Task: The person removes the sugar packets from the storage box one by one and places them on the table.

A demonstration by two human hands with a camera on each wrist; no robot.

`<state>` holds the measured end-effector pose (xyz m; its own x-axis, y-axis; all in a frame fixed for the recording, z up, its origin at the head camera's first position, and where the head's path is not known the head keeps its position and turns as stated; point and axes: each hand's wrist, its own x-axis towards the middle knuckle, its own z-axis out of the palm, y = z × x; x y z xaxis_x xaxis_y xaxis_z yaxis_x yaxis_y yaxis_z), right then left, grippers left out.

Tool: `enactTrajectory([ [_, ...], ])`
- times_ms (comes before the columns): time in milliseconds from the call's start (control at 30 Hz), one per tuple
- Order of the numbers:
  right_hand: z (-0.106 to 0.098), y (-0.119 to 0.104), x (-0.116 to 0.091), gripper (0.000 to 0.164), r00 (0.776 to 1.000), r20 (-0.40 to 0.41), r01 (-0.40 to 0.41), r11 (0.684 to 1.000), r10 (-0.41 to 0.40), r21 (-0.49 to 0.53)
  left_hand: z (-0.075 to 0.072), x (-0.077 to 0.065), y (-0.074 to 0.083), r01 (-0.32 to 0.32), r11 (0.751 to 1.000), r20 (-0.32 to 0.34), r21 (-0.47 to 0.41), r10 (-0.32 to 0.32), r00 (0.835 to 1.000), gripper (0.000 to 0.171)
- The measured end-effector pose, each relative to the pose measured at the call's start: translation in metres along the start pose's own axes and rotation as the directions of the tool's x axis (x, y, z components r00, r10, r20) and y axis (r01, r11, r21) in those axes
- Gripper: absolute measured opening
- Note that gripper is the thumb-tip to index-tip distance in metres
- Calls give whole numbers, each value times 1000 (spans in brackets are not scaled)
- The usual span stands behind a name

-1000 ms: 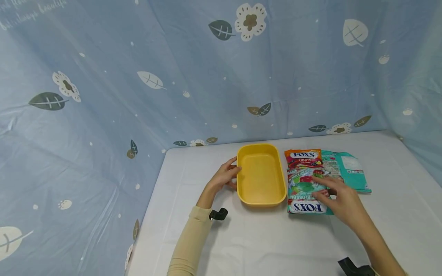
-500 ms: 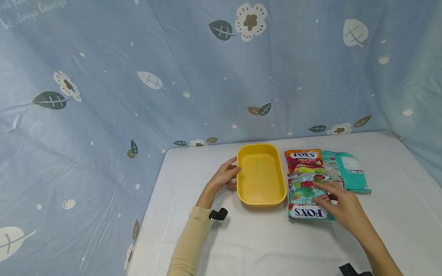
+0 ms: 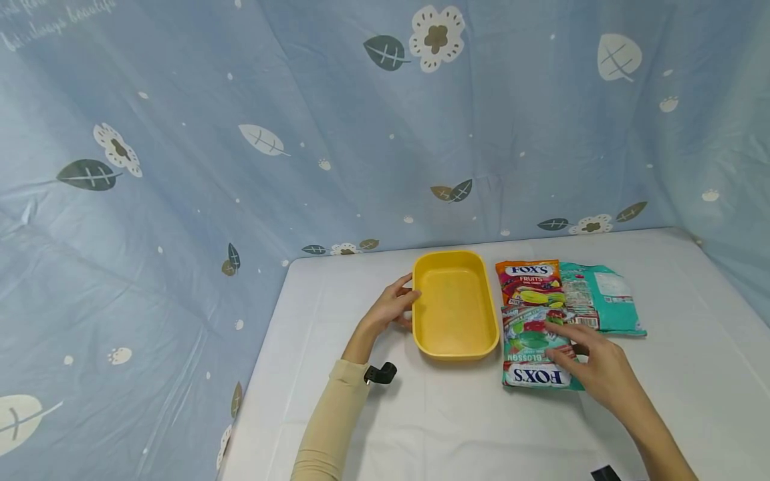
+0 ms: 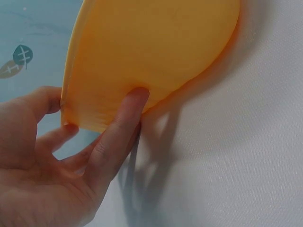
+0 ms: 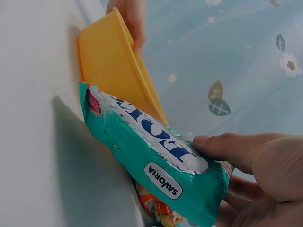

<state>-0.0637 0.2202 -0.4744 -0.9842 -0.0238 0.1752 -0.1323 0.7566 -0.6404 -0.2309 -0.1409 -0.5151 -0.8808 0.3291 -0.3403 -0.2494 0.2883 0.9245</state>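
A yellow plastic tray stands on the white table, with nothing in it. My left hand grips its left side, thumb over the rim and fingers against the outer wall. To the right of the tray, my right hand pinches a teal Fox's candy bag by its right edge. The right wrist view shows this candy bag tilted, thumb on its printed face and fingers behind. Partly covered by it is an orange-red Fox's Fruits candy bag.
Another teal candy bag lies back side up on the right, beside the orange-red one. The white tablecloth stretches toward the front. A blue curtain with leaf and flower prints hangs behind and to the left of the table.
My right hand has drawn the teal candy bag slightly toward me, and more of the orange-red bag shows. The left hand and the tray have stayed in place.
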Motion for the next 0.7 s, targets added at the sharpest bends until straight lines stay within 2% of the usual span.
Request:
enactTrajectory([
  [233, 2, 1, -3, 52, 1000, -4, 1, 1000, -1, -2, 0, 1, -1, -3, 1000, 3, 2, 3, 1000, 60],
  [700, 6, 4, -8, 53, 998, 52, -18, 1000, 18, -4, 0, 1, -1, 0, 1000, 2, 2, 0, 1000, 59],
])
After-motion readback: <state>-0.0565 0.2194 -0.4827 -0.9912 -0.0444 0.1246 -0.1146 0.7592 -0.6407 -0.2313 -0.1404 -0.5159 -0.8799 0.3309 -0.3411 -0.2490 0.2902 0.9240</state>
